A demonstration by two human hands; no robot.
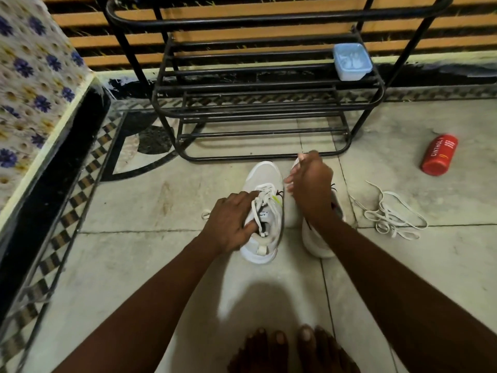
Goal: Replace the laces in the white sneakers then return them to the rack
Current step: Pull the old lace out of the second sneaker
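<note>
Fingers of left hand (228,223) grip left sneaker (262,211); right hand (312,184) curls closed on right sneaker (317,238).

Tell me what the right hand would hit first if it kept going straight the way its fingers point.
The right hand points away from the person, over the right sneaker. Straight on, it would probably meet the bottom front bar of the black shoe rack first. Depth is unclear, so it might pass above it.

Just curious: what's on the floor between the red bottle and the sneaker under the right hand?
A loose tangle of white laces lies there, between the red bottle and that sneaker, in the head view.
</note>
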